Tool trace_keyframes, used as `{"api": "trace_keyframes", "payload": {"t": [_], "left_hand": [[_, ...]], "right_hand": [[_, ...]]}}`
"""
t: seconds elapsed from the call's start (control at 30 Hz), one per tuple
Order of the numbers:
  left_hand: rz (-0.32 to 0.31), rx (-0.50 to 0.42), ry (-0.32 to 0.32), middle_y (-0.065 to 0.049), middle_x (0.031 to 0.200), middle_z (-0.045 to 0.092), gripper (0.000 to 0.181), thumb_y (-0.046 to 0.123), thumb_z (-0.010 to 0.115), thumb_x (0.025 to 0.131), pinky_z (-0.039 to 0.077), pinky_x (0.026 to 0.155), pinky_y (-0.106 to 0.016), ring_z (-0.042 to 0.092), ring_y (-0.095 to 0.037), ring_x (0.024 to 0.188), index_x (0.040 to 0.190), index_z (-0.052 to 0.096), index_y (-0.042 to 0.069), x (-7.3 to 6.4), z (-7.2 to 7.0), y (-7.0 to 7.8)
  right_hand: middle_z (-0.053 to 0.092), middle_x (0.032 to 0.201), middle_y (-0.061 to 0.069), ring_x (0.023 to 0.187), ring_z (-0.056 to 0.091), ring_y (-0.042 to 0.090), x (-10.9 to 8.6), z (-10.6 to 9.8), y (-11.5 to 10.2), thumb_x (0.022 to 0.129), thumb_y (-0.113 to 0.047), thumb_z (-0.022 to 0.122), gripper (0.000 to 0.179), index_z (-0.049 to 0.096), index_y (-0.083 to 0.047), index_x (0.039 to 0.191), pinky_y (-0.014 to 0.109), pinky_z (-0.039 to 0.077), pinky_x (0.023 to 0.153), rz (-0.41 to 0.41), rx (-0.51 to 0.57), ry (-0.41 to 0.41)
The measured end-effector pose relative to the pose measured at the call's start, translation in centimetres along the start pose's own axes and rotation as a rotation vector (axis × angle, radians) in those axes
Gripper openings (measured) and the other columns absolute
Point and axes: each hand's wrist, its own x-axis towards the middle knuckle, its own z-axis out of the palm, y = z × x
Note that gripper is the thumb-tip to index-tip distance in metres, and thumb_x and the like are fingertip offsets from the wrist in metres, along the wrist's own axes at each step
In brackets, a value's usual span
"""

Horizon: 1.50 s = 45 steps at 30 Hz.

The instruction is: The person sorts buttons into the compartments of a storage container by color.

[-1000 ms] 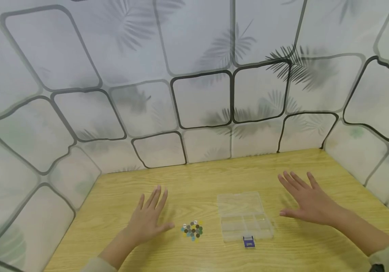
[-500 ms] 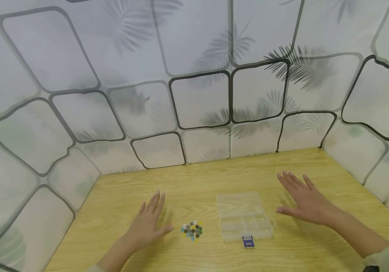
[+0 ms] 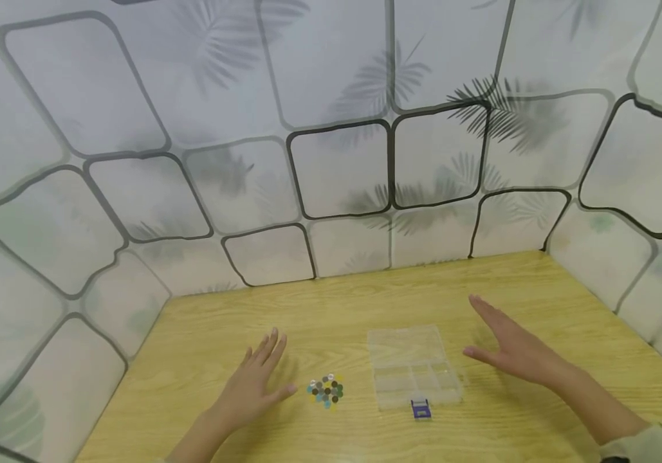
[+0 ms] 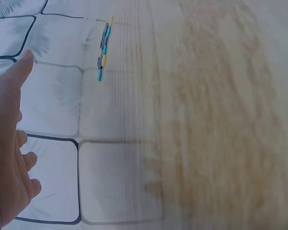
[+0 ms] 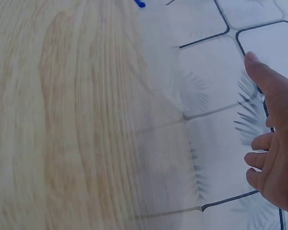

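A small cluster of round, flat pieces [image 3: 326,391] in yellow, blue, grey, green and dark tones lies on the wooden table. My left hand [image 3: 249,389] is just left of it, fingers extended and holding nothing. Right of the pieces lies a clear plastic compartment box [image 3: 407,347], its lid folded back away from me. A blue-purple clasp [image 3: 421,409] shows at its front edge. Beyond the box's right side my right hand [image 3: 518,350] is held edge-on with straight fingers and thumb apart, holding nothing. The left wrist view shows the pieces [image 4: 104,48] edge-on as a thin row.
The wood-grain table [image 3: 307,321] runs back to a patterned wall covering [image 3: 342,167] with dark outlines and leaf prints. This covering also rises at the left and right sides. Sleeve cuffs [image 3: 643,447] show near the lower right.
My right hand has turned from back-up to edge-on and shifted slightly left. My left hand has moved slightly towards me. The pieces and box stay in place.
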Motion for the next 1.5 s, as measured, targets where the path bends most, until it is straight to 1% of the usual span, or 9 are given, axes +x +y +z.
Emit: {"api": "trace_keyframes", "payload": {"t": [0.3, 0.47, 0.67, 0.93, 1.17, 1.27, 1.37, 1.43, 1.5], "left_hand": [[-0.034, -0.103, -0.011, -0.017, 0.153, 0.023, 0.078, 0.040, 0.062, 0.089, 0.025, 0.106, -0.056, 0.028, -0.039, 0.137, 0.148, 0.024, 0.005, -0.3, 0.5, -0.2], [-0.044, -0.194, -0.030, -0.017, 0.153, 0.024, 0.076, 0.037, 0.062, 0.090, 0.022, 0.108, -0.054, 0.024, -0.037, 0.139, 0.148, 0.026, 0.005, -0.2, 0.9, -0.1], [-0.102, -0.300, -0.063, -0.014, 0.154, 0.021, 0.075, 0.040, 0.060, 0.091, 0.022, 0.103, -0.065, 0.019, -0.037, 0.141, 0.149, 0.025, 0.008, -0.2, 0.9, 0.4], [-0.193, -0.352, -0.067, -0.016, 0.144, 0.041, 0.068, 0.046, 0.060, 0.089, 0.030, 0.096, -0.069, 0.037, -0.047, 0.130, 0.144, 0.038, 0.012, -0.3, 1.6, 0.7], [-0.176, -0.368, -0.029, -0.009, 0.135, 0.051, 0.058, 0.046, 0.063, 0.087, 0.037, 0.096, -0.063, 0.047, -0.038, 0.123, 0.131, 0.054, 0.011, 0.0, 2.5, 0.9], [-0.182, -0.421, -0.026, -0.008, 0.131, 0.053, 0.055, 0.045, 0.065, 0.086, 0.036, 0.098, -0.062, 0.047, -0.037, 0.123, 0.127, 0.056, 0.010, 0.1, 2.8, 0.9], [-0.200, -0.491, -0.028, -0.006, 0.127, 0.056, 0.051, 0.042, 0.066, 0.086, 0.036, 0.098, -0.060, 0.050, -0.035, 0.120, 0.124, 0.058, 0.009, 0.1, 3.1, 0.8], [-0.212, -0.518, -0.028, -0.004, 0.124, 0.058, 0.048, 0.042, 0.066, 0.086, 0.037, 0.100, -0.057, 0.051, -0.032, 0.118, 0.122, 0.060, 0.011, 0.3, 3.4, 0.6], [-0.220, -0.533, -0.032, -0.003, 0.122, 0.059, 0.046, 0.043, 0.065, 0.086, 0.038, 0.100, -0.055, 0.052, -0.030, 0.117, 0.120, 0.061, 0.012, 0.5, 3.7, 0.4]], "right_hand": [[0.016, 0.151, 0.030, 0.132, 0.021, 0.055, 0.2, 0.9, 0.0, 0.089, -0.032, 0.065, 0.089, 0.008, -0.006, 0.151, 0.068, 0.023, 0.099, 0.033, 0.108, 0.016], [0.016, 0.151, 0.030, 0.130, 0.023, 0.056, 0.5, 1.4, 0.1, 0.092, -0.032, 0.062, 0.085, 0.007, -0.008, 0.152, 0.069, 0.024, 0.098, 0.063, 0.143, 0.019], [0.027, 0.146, 0.033, 0.124, 0.033, 0.058, 0.8, 1.7, -0.3, 0.095, -0.029, 0.057, 0.078, 0.008, -0.008, 0.152, 0.068, 0.035, 0.090, 0.069, 0.196, 0.052], [0.027, 0.146, 0.032, 0.126, 0.034, 0.054, 0.9, 1.9, -0.5, 0.097, -0.025, 0.055, 0.073, 0.010, -0.005, 0.151, 0.064, 0.035, 0.094, 0.076, 0.289, 0.062], [0.029, 0.146, 0.030, 0.126, 0.038, 0.050, 1.1, 3.0, 0.2, 0.097, -0.019, 0.054, 0.068, 0.015, -0.001, 0.150, 0.056, 0.039, 0.096, 0.045, 0.369, 0.074], [0.028, 0.146, 0.031, 0.126, 0.038, 0.050, 1.4, 3.5, 0.6, 0.098, -0.015, 0.052, 0.066, 0.014, 0.002, 0.149, 0.038, 0.047, 0.093, 0.025, 0.426, 0.069], [0.027, 0.146, 0.031, 0.127, 0.036, 0.049, 1.5, 3.8, 0.9, 0.098, -0.014, 0.051, 0.065, 0.013, 0.003, 0.148, 0.020, 0.045, 0.089, 0.019, 0.477, 0.051], [0.026, 0.147, 0.031, 0.127, 0.035, 0.049, 1.6, 3.9, 0.9, 0.099, -0.015, 0.050, 0.065, 0.013, 0.002, 0.149, 0.022, 0.045, 0.090, 0.023, 0.490, 0.039], [0.026, 0.147, 0.031, 0.128, 0.036, 0.049, 1.7, 4.0, 1.0, 0.099, -0.016, 0.050, 0.065, 0.012, 0.002, 0.149, 0.032, 0.047, 0.092, 0.028, 0.494, 0.028]]}}
